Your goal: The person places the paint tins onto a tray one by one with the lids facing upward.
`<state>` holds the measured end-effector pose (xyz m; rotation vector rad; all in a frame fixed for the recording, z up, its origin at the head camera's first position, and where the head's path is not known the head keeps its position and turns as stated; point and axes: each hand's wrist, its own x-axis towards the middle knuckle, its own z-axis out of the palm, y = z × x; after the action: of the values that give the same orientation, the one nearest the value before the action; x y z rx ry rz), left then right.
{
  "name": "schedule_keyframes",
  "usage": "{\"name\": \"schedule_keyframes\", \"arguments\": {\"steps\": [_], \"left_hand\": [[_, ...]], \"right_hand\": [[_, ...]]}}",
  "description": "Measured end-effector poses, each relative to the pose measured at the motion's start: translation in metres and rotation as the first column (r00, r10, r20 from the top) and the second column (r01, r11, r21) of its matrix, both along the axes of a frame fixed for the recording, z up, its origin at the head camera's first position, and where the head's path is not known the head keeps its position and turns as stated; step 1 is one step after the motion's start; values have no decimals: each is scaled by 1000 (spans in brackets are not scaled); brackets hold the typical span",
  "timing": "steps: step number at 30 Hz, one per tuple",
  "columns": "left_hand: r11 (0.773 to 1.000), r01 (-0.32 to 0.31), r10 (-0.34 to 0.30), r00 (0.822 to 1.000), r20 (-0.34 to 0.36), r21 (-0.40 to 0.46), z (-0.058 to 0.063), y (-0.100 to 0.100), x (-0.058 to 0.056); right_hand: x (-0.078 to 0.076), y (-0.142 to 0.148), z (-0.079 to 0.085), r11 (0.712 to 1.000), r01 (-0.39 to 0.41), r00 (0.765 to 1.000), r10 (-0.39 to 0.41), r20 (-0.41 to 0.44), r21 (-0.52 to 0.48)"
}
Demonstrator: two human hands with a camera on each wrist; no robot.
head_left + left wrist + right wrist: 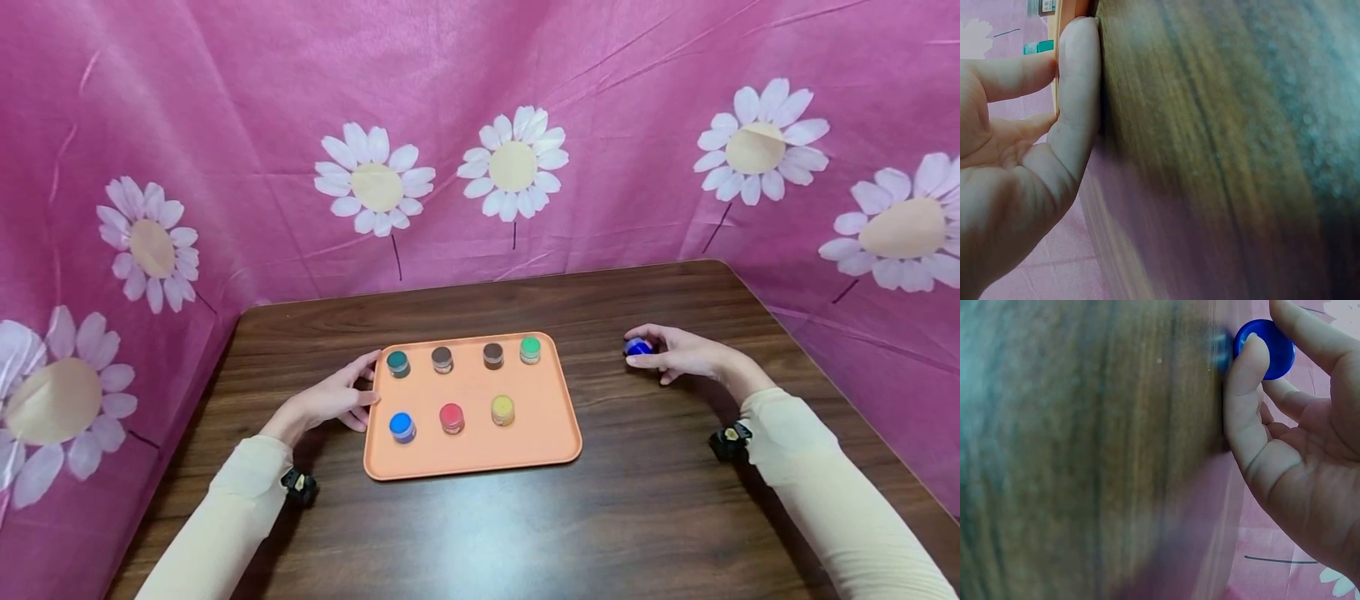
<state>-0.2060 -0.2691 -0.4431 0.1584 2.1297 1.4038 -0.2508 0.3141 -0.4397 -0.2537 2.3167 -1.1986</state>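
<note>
An orange tray lies on the table with several small paint jars on it. My left hand holds the tray at its left edge. The left wrist view shows the thumb along the tray's side and other fingertips at the rim. To the tray's right, my right hand grips a jar with a dark blue lid between thumb and fingers, low at the table. Its round lid faces the right wrist camera; the fingers hide much of the jar.
The tray's back row has a dark green jar, two dark brown jars and a light green jar. In front sit a blue jar, a red jar and a yellow jar. Pink flowered cloth hangs behind the table.
</note>
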Motion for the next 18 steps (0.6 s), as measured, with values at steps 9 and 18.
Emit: {"name": "schedule_keyframes", "arguments": {"steps": [9,18], "left_hand": [[1000,2,-2,1000,-1,-13,0,1,0],[1000,-6,6,1000,-1,-3,0,2,1]], "right_hand": [[0,0,-1,1000,5,1000,-5,21,-11],[0,1,-1,1000,0,1000,0,21,-24]]}}
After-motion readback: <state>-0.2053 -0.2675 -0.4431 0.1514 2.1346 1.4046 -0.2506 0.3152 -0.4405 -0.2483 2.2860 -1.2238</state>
